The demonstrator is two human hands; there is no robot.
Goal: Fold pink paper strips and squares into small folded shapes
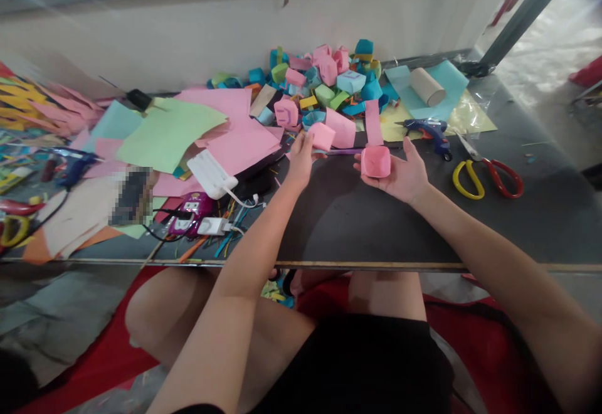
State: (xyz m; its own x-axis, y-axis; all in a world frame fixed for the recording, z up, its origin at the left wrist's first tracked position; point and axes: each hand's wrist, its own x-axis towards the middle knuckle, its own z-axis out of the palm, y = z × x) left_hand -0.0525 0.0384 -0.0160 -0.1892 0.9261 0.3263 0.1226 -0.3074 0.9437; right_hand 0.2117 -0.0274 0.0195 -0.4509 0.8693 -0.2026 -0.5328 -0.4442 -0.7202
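My left hand (303, 155) pinches a small pink folded paper piece (322, 136) between thumb and fingers, in front of the heap of paper boxes. To its right, my right hand (408, 175) supports a small pink paper box (376, 162) on its fingers, the hollow side facing me and the thumb held away from it. The two pink pieces are apart. A purple stick (345, 151) lies on the table behind and between the hands.
Small coloured paper boxes (324, 94) are heaped against the wall. At right lie a blue glue gun (430, 128), scissors (491, 175) and a cardboard tube (427, 86). Paper sheets (174, 128), a white power bank (211, 172) and a purple power socket (192, 210) cover the left side.
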